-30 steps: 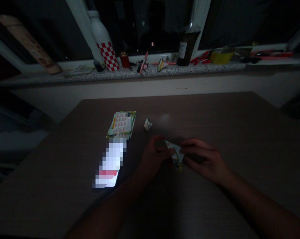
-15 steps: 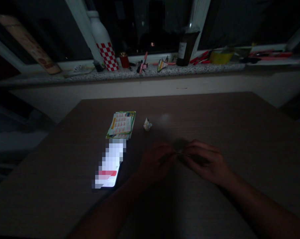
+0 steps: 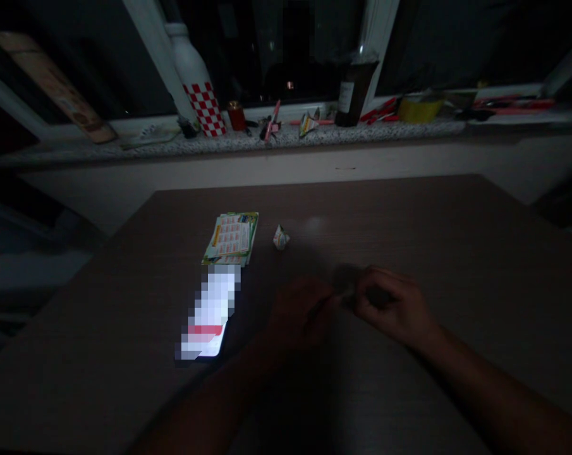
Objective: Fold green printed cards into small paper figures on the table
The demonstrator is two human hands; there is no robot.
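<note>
In the dim middle of the table, my left hand [image 3: 302, 313] is closed in a pinch at the edge of a small pale scrap [image 3: 346, 294], thin and perhaps paper. My right hand [image 3: 394, 303] faces it from the right, thumb and fingertips pressed together in a ring; whether they grip anything is too dark to make out. A small folded paper piece [image 3: 280, 238] with printed colours stands on the table beyond my left hand. To its left lies a stack of printed paper sheets [image 3: 231, 237], green and white with orange rows.
A lit phone [image 3: 212, 313] lies left of my left forearm, touching or nearly touching the stack. Along the granite windowsill [image 3: 248, 142] stand a red-checked white bottle [image 3: 204, 101], a dark bottle [image 3: 349, 98], a small red jar [image 3: 236, 117], yellow tape [image 3: 421, 109] and another folded paper piece [image 3: 308, 124].
My right hand's fingers have curled into a tighter ring, with the fingertips slightly farther from my left hand. My left hand has tilted a little. The phone and papers stay put.
</note>
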